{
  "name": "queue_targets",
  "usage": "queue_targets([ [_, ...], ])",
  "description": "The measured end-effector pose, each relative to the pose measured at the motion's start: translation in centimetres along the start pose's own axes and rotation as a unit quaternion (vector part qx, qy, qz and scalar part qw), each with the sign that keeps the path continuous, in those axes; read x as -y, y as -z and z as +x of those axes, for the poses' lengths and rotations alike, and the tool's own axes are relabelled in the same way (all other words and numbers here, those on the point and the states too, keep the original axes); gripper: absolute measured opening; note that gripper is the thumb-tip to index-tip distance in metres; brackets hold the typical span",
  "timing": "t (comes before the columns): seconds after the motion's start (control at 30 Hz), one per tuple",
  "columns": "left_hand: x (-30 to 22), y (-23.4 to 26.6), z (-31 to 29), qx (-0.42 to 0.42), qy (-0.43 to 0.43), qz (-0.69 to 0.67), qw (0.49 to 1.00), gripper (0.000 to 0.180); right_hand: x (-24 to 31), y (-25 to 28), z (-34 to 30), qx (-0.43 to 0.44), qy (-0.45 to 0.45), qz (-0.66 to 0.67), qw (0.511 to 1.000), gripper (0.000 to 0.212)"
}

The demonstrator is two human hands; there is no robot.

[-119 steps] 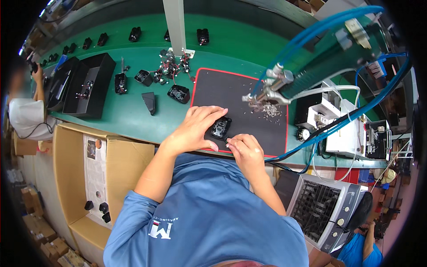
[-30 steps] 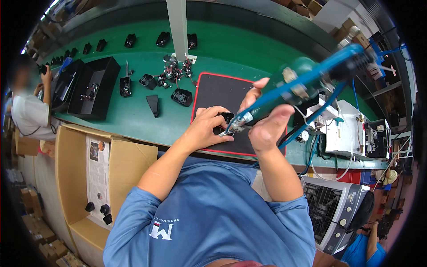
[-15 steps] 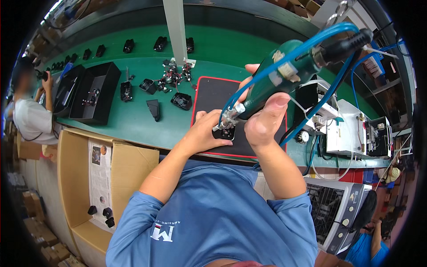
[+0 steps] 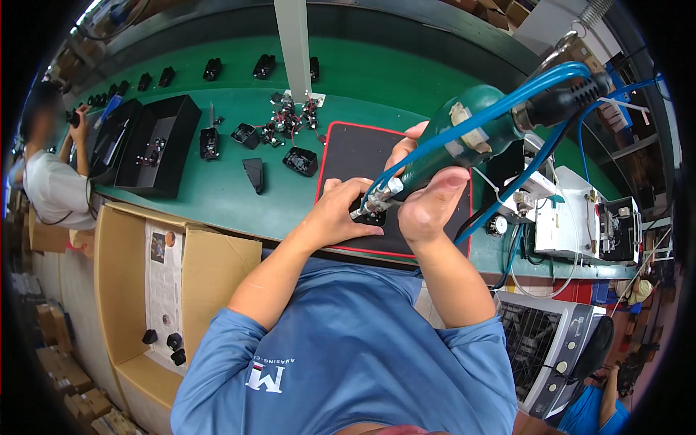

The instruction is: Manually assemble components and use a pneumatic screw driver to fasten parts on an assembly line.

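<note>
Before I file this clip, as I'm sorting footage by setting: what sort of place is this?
Likely a factory assembly workshop: the right hand grips a green power tool, black housings stand in a row at the back, and a co-worker is farther along the green bench.

Wearer's two hands (image 4: 337,215), one green tool (image 4: 438,158), one mat (image 4: 348,156), plus one open carton (image 4: 217,268) near left w/ three black pieces (image 4: 174,340).

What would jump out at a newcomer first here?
Probably the bulky green power tool with blue hoses, held in the right hand right of centre, its tip down at a small black part steadied by the left hand. Next, the red-edged dark mat underneath, and the open cardboard box at lower left.
</note>
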State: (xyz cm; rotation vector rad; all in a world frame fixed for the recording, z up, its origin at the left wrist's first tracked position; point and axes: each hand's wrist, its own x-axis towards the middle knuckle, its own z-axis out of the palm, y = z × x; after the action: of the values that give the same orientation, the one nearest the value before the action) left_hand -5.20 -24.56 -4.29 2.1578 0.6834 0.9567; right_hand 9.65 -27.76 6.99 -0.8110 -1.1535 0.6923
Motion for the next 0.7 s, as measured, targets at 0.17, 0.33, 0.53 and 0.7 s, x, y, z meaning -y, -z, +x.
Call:
queue_targets([
  [0.17,-0.1,0.1,0.5,0.014,-0.007,0.029,0.999,0.077,0.0,-0.1,1.5,0.011,0.027,-0.016,0.999,0.093],
  [0.33,-0.4,1.0,2.4,0.075,0.0,0.061,0.995,0.089,8.0,2.1,5.2,-0.015,0.129,-0.005,0.992,0.062],
  [0.53,5.5,1.1,16.0,0.017,-0.019,0.182,0.983,0.083,9.2,3.4,2.1,-0.046,0.044,-0.019,0.998,0.042],
  [0.7,13.2,1.9,23.4,0.02,0.087,0.274,0.957,0.09,5.4,5.8,-1.1,-0.038,0.01,-0.148,0.988,0.049],
])
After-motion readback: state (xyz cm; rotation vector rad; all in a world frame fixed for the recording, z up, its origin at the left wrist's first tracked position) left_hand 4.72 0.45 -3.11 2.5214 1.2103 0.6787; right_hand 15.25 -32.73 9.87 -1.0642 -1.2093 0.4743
